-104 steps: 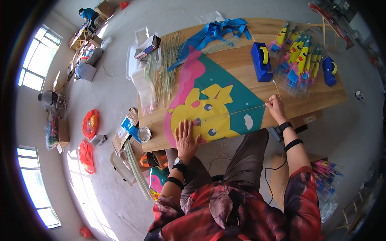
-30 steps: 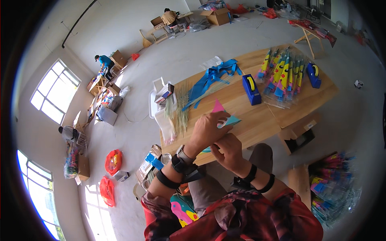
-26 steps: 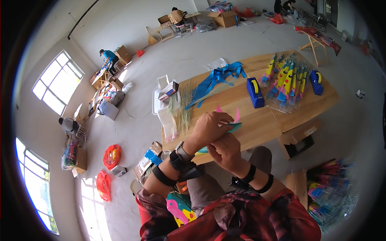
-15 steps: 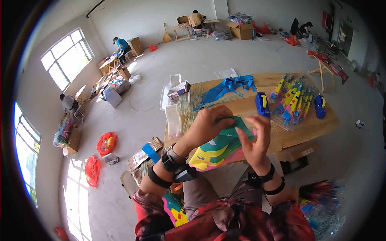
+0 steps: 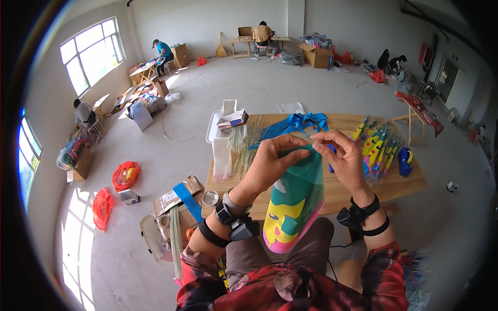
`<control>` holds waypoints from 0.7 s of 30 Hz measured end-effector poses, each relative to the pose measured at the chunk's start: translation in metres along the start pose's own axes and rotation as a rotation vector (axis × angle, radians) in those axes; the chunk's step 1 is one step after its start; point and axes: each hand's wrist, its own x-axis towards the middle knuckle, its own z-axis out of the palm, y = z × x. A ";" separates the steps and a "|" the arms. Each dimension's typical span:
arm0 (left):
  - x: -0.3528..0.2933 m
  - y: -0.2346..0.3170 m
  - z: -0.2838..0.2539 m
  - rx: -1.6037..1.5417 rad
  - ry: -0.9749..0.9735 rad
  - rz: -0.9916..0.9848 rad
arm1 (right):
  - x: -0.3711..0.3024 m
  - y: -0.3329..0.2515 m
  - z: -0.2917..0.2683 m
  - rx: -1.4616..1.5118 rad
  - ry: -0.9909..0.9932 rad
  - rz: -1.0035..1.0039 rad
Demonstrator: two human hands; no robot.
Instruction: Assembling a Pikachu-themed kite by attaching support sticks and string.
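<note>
Green sheet (image 5: 298, 179): hangs folded before the wooden table (image 5: 398, 187)
Left hand (image 5: 272, 161): clamped on its top edge
Right hand (image 5: 345, 159): at that edge — clamped or not, cannot tell

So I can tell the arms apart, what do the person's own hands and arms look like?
The left hand and right hand are ungloved. Both sleeves are patterned in red and black. The left side wears a greyish band and a black strap with a dark boxy device; the right side, a black strap with a similar device. Another black band sits further up each arm.
</note>
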 end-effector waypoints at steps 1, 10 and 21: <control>0.000 -0.002 0.000 0.000 0.009 0.001 | 0.001 0.000 0.001 -0.003 -0.011 0.007; 0.003 -0.016 0.005 -0.234 0.050 -0.046 | 0.008 0.000 0.005 -0.057 0.058 -0.106; 0.002 -0.020 0.007 -0.391 0.018 -0.103 | 0.008 -0.001 -0.005 -0.425 0.006 -0.413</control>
